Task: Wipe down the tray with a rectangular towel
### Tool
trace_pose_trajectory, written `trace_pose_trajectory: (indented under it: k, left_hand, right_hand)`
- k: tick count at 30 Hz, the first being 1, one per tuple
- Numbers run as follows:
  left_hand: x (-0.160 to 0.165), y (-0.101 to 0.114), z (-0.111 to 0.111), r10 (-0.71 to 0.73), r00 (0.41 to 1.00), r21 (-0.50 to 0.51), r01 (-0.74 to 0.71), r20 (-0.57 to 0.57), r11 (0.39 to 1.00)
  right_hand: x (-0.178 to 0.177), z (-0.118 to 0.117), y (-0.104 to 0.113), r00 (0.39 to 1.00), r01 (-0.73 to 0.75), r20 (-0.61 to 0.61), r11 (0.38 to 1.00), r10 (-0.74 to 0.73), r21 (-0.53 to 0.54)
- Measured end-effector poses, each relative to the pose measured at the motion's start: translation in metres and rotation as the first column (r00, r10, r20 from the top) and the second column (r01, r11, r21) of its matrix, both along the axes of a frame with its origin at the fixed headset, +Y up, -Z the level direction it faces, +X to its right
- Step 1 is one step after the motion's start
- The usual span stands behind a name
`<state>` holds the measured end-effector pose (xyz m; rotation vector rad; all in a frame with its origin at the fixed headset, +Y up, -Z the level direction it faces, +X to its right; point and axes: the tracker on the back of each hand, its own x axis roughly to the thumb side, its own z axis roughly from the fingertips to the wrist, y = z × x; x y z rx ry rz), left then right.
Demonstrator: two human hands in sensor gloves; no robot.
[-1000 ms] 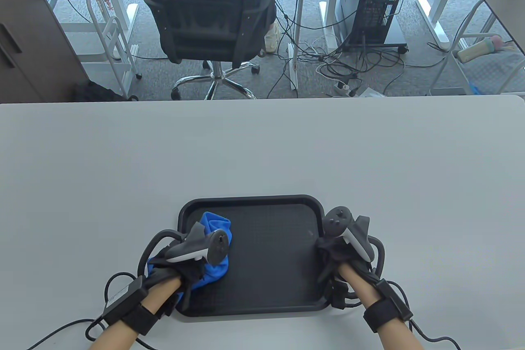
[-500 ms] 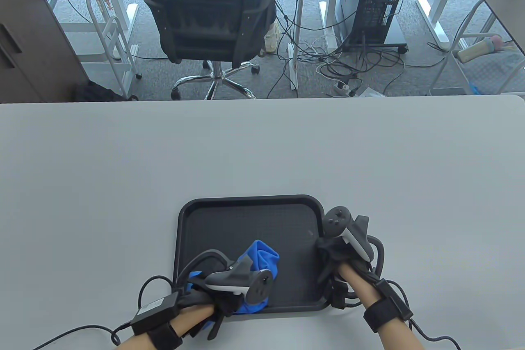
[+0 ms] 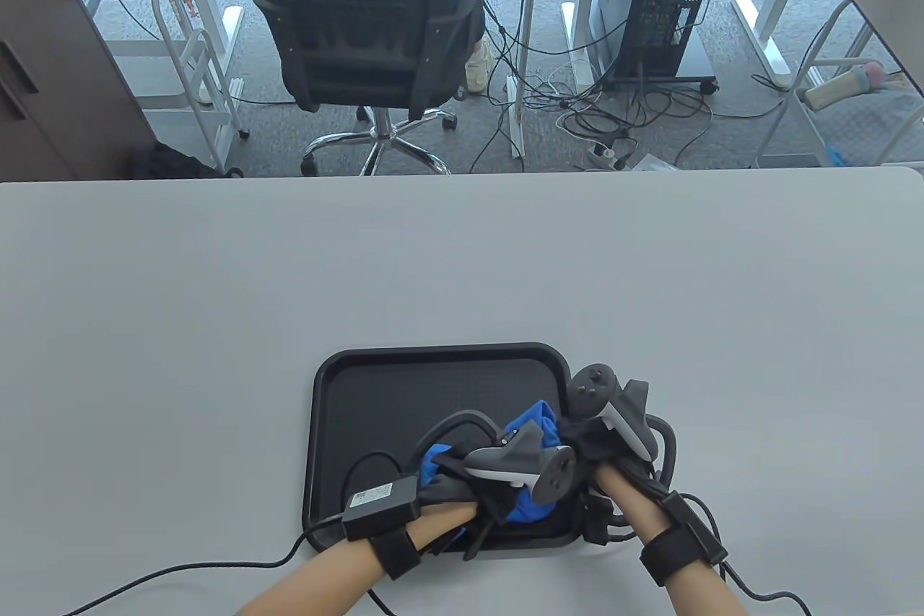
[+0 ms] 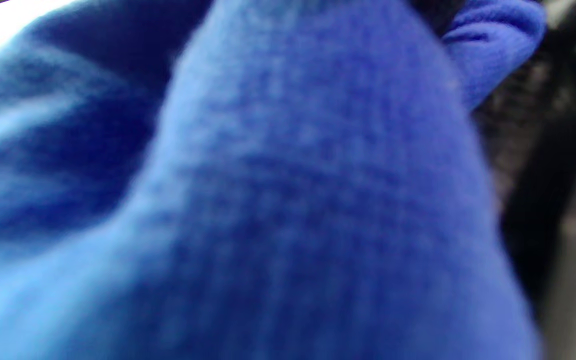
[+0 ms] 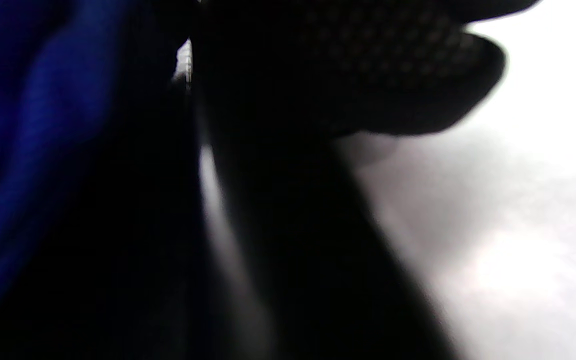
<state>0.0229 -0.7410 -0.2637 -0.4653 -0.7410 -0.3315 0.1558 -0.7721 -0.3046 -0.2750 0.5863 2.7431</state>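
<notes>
Bench [image 3: 462, 248]: grey, carries the tray near its front edge. Tray [image 3: 404, 385]: black, its right rim gripped by the right hand [image 3: 613, 450], apparently to steady it. Towel [image 3: 538, 428]: blue, bunched, on the tray's right front part, clenched under the left hand [image 3: 498, 475]. Half a second ago, hand and towel were at the front-left; they have swept right.

One tray [image 3: 375, 385]; one towel [image 3: 538, 428]; two hands; one table [image 3: 216, 284].
</notes>
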Motion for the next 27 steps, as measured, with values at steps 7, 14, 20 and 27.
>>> trace_pose_trajectory:
  k: [7,14,20,27]
  left_hand:
    - [-0.007,-0.002,-0.034,0.064,0.99,0.006,-0.064,-0.126,0.998]
    - [-0.038,-0.005,-0.074,0.079,0.94,0.08,-0.055,-0.333,0.995]
    - [-0.084,-0.004,-0.087,0.057,0.897,0.08,-0.024,-0.439,0.996]
    - [-0.143,-0.003,-0.079,0.035,0.851,0.074,0.005,-0.525,0.997]
  right_hand:
    - [0.001,0.0,0.0,1.0,0.022,0.002,1.0,-0.022,-0.011]
    - [0.001,0.0,0.0,1.0,0.007,0.001,1.0,-0.007,-0.004]
    - [0.002,0.0,-0.001,1.0,0.011,0.008,1.0,-0.011,-0.008]
    - [0.001,0.0,-0.001,1.0,0.004,0.01,1.0,-0.004,-0.006]
